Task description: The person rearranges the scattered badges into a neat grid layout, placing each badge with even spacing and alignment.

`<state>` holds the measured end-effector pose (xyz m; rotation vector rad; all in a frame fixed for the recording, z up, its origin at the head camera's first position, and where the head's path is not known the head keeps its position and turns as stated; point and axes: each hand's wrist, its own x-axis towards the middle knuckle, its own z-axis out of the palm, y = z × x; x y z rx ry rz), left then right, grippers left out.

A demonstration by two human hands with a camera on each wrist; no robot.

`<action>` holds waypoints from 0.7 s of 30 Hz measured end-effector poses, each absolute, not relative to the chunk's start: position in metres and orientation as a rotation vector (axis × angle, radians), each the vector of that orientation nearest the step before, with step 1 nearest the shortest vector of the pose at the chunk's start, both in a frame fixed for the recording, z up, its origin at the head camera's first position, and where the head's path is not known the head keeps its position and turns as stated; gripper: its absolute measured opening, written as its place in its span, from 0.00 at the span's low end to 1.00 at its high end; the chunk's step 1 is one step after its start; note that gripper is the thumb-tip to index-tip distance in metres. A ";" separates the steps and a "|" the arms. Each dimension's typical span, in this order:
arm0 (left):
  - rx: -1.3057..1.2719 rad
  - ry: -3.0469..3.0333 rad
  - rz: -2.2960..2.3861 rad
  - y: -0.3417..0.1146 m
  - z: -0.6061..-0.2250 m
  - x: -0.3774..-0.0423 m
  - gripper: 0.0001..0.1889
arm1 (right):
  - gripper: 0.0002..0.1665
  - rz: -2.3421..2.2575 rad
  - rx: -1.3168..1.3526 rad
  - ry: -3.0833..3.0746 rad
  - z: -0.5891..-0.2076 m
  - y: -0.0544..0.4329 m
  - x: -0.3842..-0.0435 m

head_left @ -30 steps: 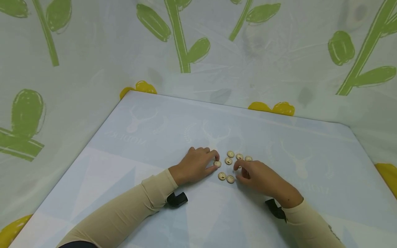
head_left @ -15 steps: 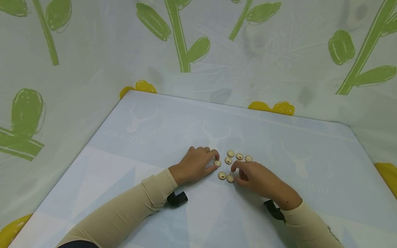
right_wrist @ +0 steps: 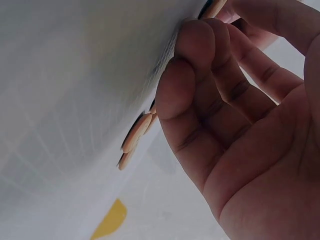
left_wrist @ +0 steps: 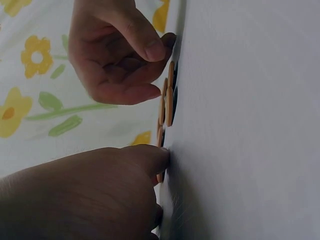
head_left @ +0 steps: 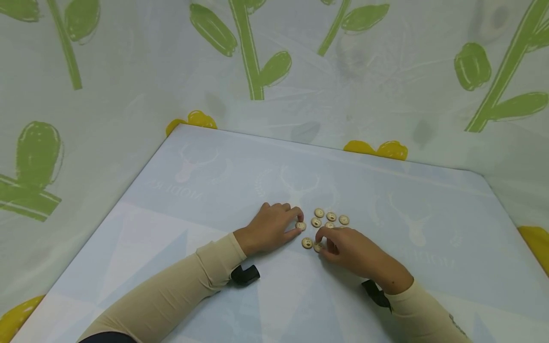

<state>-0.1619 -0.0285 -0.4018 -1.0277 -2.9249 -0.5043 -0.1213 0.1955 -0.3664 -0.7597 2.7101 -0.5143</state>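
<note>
In the head view my left hand (head_left: 271, 227) rests on the table, its thumb and index finger pinching a small round wooden disc (head_left: 300, 226) printed with a face. My right hand (head_left: 349, 250) is close by to the right, with thumb and index fingertips at either side of another wooden disc (head_left: 317, 247), partly covered by them. Right beside that one lies a face disc (head_left: 307, 243). Seen edge-on in the left wrist view, flat discs (left_wrist: 169, 106) lie between both hands. The right wrist view shows the right hand's other fingers (right_wrist: 175, 87) curled inward near the tabletop.
Several more face discs (head_left: 331, 216) form a loose cluster just beyond the right hand. The pale blue-white table (head_left: 240, 162) carries faint deer-head prints. Behind it hangs a white cloth (head_left: 171, 57) with green leaf patterns. A black wrist mount (head_left: 245, 276) sits under the left sleeve.
My right hand has shifted slightly left and nearer, its thumb and index finger coming around the nearest disc and uncovering another disc behind. The left hand keeps its place on its disc.
</note>
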 end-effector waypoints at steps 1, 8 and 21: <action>-1.026 -2.923 -0.504 -0.029 -0.402 -0.162 0.12 | 0.10 -0.512 -0.763 2.711 -0.367 0.195 -0.121; -1.027 -2.915 -0.522 -0.029 -0.401 -0.161 0.12 | 0.11 -0.498 -0.759 2.705 -0.369 0.195 -0.121; -1.011 -2.947 -0.512 -0.027 -0.402 -0.162 0.12 | 0.13 -0.511 -0.754 2.688 -0.372 0.196 -0.121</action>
